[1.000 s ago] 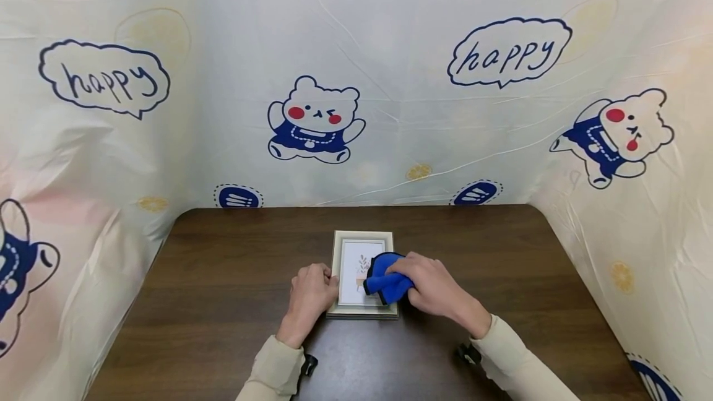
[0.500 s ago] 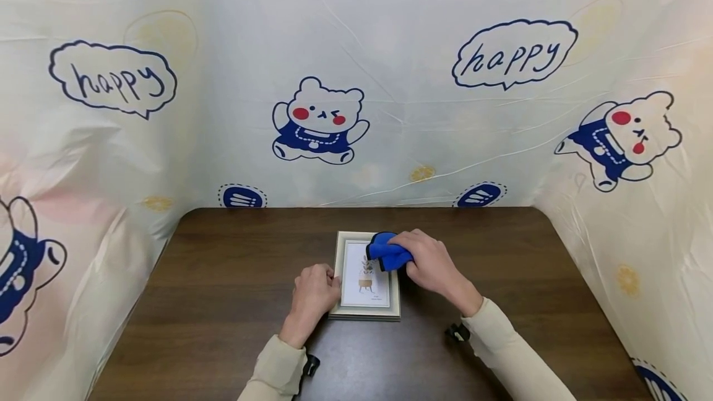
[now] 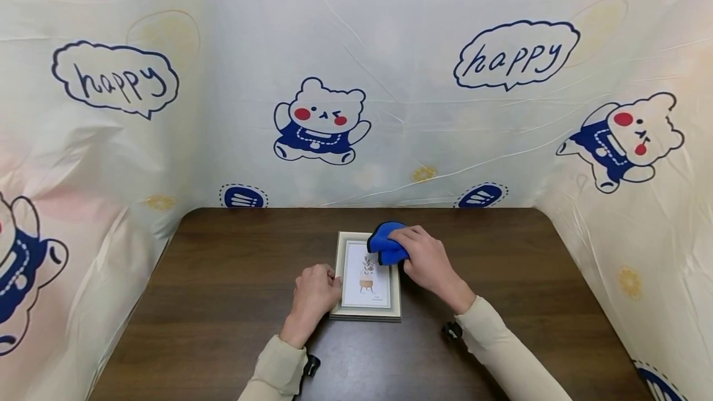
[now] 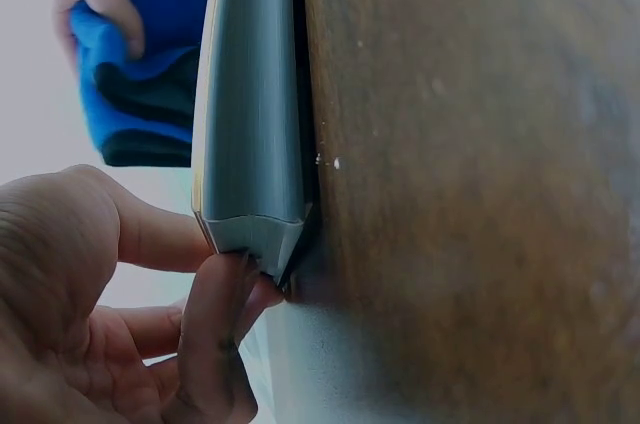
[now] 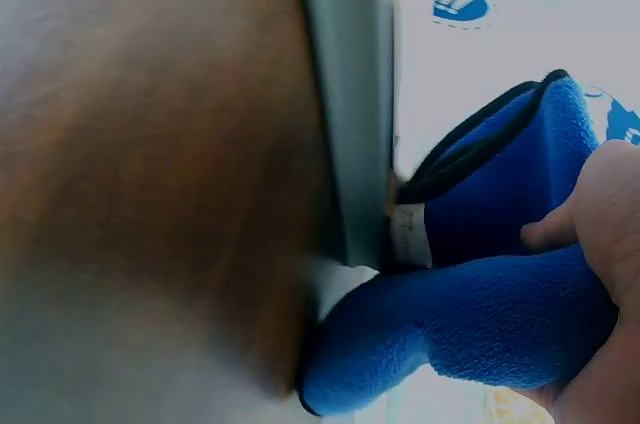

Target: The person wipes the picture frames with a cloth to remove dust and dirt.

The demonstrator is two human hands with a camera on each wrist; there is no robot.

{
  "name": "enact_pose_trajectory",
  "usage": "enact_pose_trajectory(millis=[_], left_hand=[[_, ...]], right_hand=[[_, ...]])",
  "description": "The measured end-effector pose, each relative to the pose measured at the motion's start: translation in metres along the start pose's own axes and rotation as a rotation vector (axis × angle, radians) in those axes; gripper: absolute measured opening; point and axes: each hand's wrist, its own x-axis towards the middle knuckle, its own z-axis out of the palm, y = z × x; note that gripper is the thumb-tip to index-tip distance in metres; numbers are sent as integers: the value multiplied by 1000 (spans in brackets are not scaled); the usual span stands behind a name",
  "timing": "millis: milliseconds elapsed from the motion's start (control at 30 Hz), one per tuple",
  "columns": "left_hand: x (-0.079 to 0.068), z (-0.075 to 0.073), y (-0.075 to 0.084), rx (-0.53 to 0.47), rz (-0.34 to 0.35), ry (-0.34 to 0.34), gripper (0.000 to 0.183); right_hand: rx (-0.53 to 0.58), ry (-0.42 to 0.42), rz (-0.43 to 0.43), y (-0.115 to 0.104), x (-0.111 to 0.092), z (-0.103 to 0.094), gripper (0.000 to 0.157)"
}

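A picture frame with a pale border and a plant-stand print lies flat on the table. My left hand grips its left edge; up close in the left wrist view, the thumb and curled fingers meet at the frame's grey side. My right hand holds a folded blue cloth with black edging, pressed over the frame's upper right corner. A white tag shows on the cloth in the right wrist view. The cloth covers that corner.
The dark wooden table spreads around the frame. A printed curtain with bears and "happy" bubbles surrounds its back and sides. Dark wrist mounts sit by both cream sleeves.
My right hand has moved the cloth up from the frame's lower right to its upper right corner, uncovering the print. My left hand stays at the left edge. The head view shifted slightly.
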Motion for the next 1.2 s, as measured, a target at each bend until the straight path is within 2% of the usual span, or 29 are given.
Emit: enact_pose_trajectory(millis=[167, 400, 833, 1200], left_hand=[[0, 1, 0, 0, -7, -3, 14], [-1, -2, -1, -9, -16, -9, 14], [0, -1, 0, -21, -25, -26, 13], [0, -1, -1, -18, -25, -30, 13]], right_hand=[[-96, -99, -47, 0, -3, 10, 57], [-148, -169, -79, 1, -6, 16, 54], [-109, -202, -98, -3, -14, 12, 50], [-127, -163, -162, -13, -35, 9, 49]])
